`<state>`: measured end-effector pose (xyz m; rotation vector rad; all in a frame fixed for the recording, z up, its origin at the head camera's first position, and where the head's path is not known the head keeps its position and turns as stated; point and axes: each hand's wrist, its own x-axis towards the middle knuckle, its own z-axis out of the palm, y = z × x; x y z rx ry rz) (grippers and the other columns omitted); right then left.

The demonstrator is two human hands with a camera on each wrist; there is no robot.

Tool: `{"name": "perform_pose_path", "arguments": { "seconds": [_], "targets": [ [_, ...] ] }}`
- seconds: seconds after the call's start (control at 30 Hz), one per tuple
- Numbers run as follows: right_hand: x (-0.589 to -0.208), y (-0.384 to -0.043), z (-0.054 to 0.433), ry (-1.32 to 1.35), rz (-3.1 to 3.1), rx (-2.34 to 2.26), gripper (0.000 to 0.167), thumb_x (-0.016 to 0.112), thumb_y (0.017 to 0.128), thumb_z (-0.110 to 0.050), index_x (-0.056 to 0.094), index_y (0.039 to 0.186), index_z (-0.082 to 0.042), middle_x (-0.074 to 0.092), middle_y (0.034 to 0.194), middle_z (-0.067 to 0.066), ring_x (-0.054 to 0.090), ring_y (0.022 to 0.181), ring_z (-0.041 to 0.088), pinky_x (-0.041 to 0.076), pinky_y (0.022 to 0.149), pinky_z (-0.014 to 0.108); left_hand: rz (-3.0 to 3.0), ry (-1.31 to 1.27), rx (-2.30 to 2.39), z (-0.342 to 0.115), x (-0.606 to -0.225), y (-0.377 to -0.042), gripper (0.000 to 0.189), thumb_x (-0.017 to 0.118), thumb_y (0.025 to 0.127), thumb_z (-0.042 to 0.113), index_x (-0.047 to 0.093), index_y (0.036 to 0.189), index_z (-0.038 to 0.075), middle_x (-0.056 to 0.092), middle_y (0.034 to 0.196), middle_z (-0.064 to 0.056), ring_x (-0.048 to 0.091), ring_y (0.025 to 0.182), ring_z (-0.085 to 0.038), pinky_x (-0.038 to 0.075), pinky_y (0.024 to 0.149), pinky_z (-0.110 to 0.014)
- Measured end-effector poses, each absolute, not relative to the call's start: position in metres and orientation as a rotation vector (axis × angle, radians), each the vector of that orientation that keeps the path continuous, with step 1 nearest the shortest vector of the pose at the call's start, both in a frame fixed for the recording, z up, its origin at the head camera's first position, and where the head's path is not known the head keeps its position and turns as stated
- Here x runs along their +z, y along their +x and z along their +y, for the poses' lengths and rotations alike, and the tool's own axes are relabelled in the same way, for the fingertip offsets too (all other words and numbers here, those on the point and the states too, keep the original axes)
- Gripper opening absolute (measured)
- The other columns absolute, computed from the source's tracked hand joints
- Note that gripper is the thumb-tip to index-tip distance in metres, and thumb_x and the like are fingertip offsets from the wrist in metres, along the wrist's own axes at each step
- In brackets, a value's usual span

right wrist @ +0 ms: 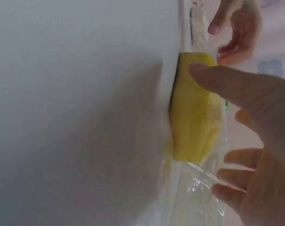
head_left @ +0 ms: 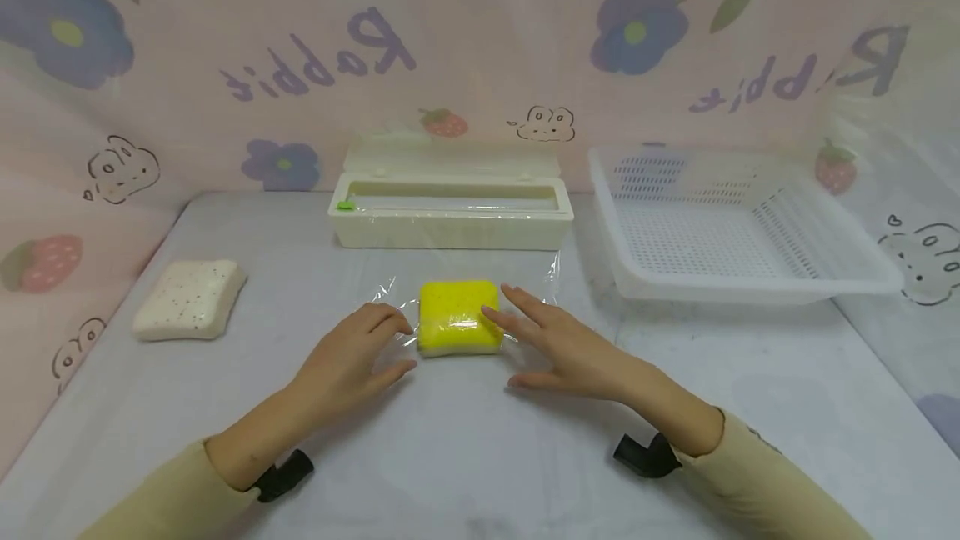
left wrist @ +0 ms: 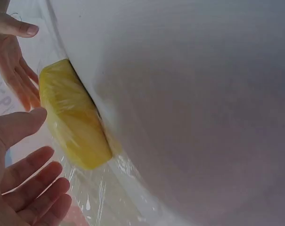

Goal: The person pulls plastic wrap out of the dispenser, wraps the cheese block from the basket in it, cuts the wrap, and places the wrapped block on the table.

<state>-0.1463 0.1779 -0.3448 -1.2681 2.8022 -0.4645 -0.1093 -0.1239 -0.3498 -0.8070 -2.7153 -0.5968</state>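
Observation:
A puffy yellow square block (head_left: pixel 459 315) with a pale underside lies on the table between the two hands, clear cling film (head_left: pixel 553 273) drawn over its top. Glossy creases of that film cross the block (left wrist: pixel 72 115) in the left wrist view. To its left is the left hand (head_left: pixel 356 361), fingers loosely bent and thumb apart, fingertips close to the block's side. From the right the right hand (head_left: pixel 573 348) reaches in with spread fingers, its index fingertip overlapping the block's right edge in the head view. Neither hand grips anything.
Behind the block stands a white cling film dispenser (head_left: pixel 450 230), lid raised, with a green slider (head_left: pixel 346 206). A white perforated basket (head_left: pixel 757 290) is at the back right. At left lies a white speckled square block (head_left: pixel 189 300). A printed curtain (head_left: pixel 480 40) borders the table.

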Motion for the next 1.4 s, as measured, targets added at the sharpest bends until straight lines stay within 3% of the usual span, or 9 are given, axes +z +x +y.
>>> {"name": "perform_pose_path", "arguments": {
  "seconds": [0.1, 0.2, 0.5, 0.8, 0.97, 1.13, 1.3, 1.4],
  "targets": [
    [-0.348, -0.152, 0.169, -1.248, 2.765, -0.425, 0.088, 0.074, 0.081, -0.043, 0.023, 0.152, -0.032, 0.014, 0.16, 0.012, 0.027, 0.143, 0.034, 0.037, 0.106, 0.057, -2.755, -0.843, -0.561, -0.117, -0.35, -0.114, 0.047, 0.083, 0.075, 0.025, 0.06, 0.112, 0.006, 0.059, 0.116, -0.006, 0.058, 0.11, -0.024, 0.051, 0.093, -0.039],
    [-0.35, -0.156, 0.162, -1.262, 2.771, -0.422, 0.086, 0.074, 0.082, -0.041, 0.025, 0.152, -0.027, 0.016, 0.159, 0.016, 0.03, 0.142, 0.036, 0.04, 0.104, 0.055, -2.794, -0.84, -0.545, -0.11, -0.352, -0.119, 0.051, 0.083, 0.074, 0.024, 0.058, 0.114, 0.006, 0.058, 0.117, -0.007, 0.058, 0.11, -0.024, 0.052, 0.092, -0.038],
    [-0.351, -0.161, 0.15, -1.339, 2.791, -0.482, 0.067, 0.072, 0.087, -0.025, 0.042, 0.145, -0.013, 0.036, 0.15, 0.02, 0.046, 0.132, 0.035, 0.047, 0.1, 0.044, -2.802, -0.778, -0.475, -0.097, -0.356, -0.125, 0.04, 0.082, 0.075, 0.023, 0.058, 0.102, 0.006, 0.056, 0.099, -0.002, 0.053, 0.089, -0.017, 0.051, 0.075, -0.031],
    [-0.344, -0.172, 0.152, -1.289, 2.664, -0.705, 0.058, 0.061, 0.094, -0.027, 0.038, 0.144, -0.008, 0.046, 0.145, 0.011, 0.053, 0.126, 0.026, 0.045, 0.103, 0.04, -2.805, -0.755, -0.753, -0.106, -0.346, -0.126, 0.033, 0.072, 0.086, 0.022, 0.059, 0.111, 0.005, 0.061, 0.11, -0.005, 0.059, 0.104, -0.021, 0.052, 0.089, -0.038],
    [-0.341, -0.192, 0.151, -1.189, 2.557, -0.968, 0.04, 0.057, 0.097, -0.026, 0.042, 0.129, -0.008, 0.057, 0.13, 0.008, 0.062, 0.111, 0.022, 0.053, 0.09, 0.032, -2.789, -0.702, -0.891, -0.111, -0.339, -0.139, 0.037, 0.065, 0.092, 0.027, 0.056, 0.119, 0.003, 0.061, 0.118, -0.009, 0.057, 0.112, -0.026, 0.049, 0.095, -0.044],
    [-0.341, -0.204, 0.15, -1.091, 2.527, -0.996, 0.03, 0.05, 0.101, -0.027, 0.046, 0.126, -0.011, 0.062, 0.125, 0.008, 0.063, 0.108, 0.021, 0.054, 0.084, 0.029, -2.805, -0.683, -0.96, -0.114, -0.342, -0.148, 0.05, 0.072, 0.086, 0.03, 0.054, 0.125, 0.005, 0.06, 0.121, -0.008, 0.055, 0.114, -0.026, 0.047, 0.098, -0.045],
    [-0.338, -0.217, 0.148, -0.973, 2.536, -0.995, 0.03, 0.042, 0.103, -0.031, 0.048, 0.126, -0.012, 0.067, 0.101, 0.009, 0.066, 0.072, 0.019, 0.053, 0.068, 0.03, -2.779, -0.685, -0.94, -0.114, -0.344, -0.158, 0.056, 0.073, 0.085, 0.019, 0.049, 0.131, 0.0, 0.059, 0.122, -0.014, 0.058, 0.111, -0.03, 0.048, 0.094, -0.046],
    [-0.336, -0.229, 0.145, -0.882, 2.509, -1.038, 0.032, 0.036, 0.104, -0.034, 0.05, 0.123, -0.012, 0.063, 0.094, 0.01, 0.064, 0.069, 0.02, 0.054, 0.062, 0.031, -2.758, -0.644, -1.028, -0.114, -0.344, -0.171, 0.05, 0.068, 0.088, 0.014, 0.048, 0.131, -0.002, 0.061, 0.124, -0.018, 0.062, 0.103, -0.031, 0.05, 0.089, -0.048]
  ]
}}
